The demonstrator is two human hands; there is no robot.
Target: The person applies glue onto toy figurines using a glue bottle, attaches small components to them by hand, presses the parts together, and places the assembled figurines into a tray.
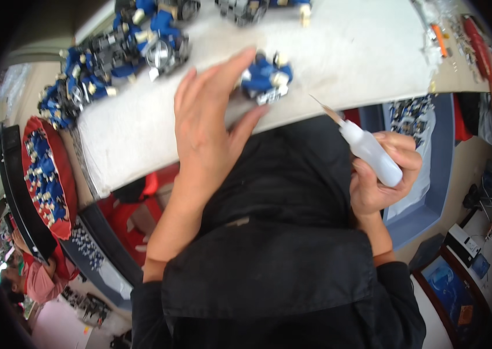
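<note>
Dark clothing [275,256] is filling the nearest part of the view, with both forearms rising out of it. Far off the left hand's outer side, a red tray [68,192] is holding many blue parts. Nearer, the left hand [211,125] is reaching over the white counter [350,52], fingers spread apart and curling around a small blue and grey assembly [266,78], fingertips touching it; it is probably light, rigid plastic with small protruding bits, best pinched by its blue body. Beyond the hand, similar blue assemblies [118,49] are sitting in a cluster. To the right, the right hand [382,174] is clamping a white squeeze bottle [371,152], likely soft-walled, nozzle pointing toward the assembly.
</note>
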